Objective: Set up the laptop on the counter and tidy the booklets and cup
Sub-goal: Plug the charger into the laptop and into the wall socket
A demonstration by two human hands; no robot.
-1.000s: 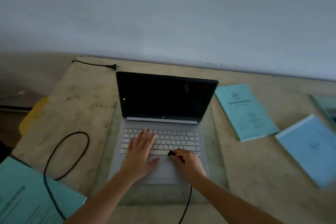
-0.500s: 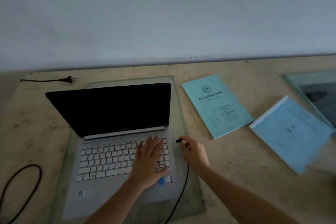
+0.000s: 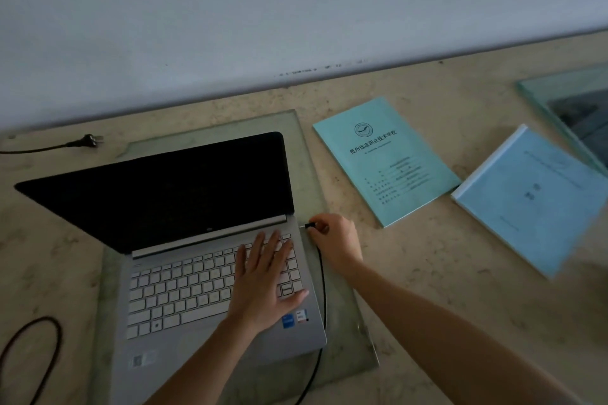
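A silver laptop (image 3: 184, 273) stands open with a black screen on a glass slab (image 3: 339, 332) on the beige counter. My left hand (image 3: 266, 279) lies flat on the right part of its keyboard, fingers spread. My right hand (image 3: 335, 242) pinches the black charger plug (image 3: 308, 225) right at the laptop's right edge near the hinge; its cable runs down along that side. A teal booklet (image 3: 385, 158) lies to the right of the laptop, and a light blue booklet (image 3: 533, 197) lies further right. No cup is in view.
The charger's wall plug (image 3: 88, 140) lies on the counter at the back left, and a loop of black cable (image 3: 39, 339) lies at the front left. Another glass slab (image 3: 579, 108) sits at the far right. A pale wall runs along the counter's back.
My right hand has carried the charger plug from over the touchpad to the laptop's right edge. My left hand slid to the right part of the keyboard. The view swung right.
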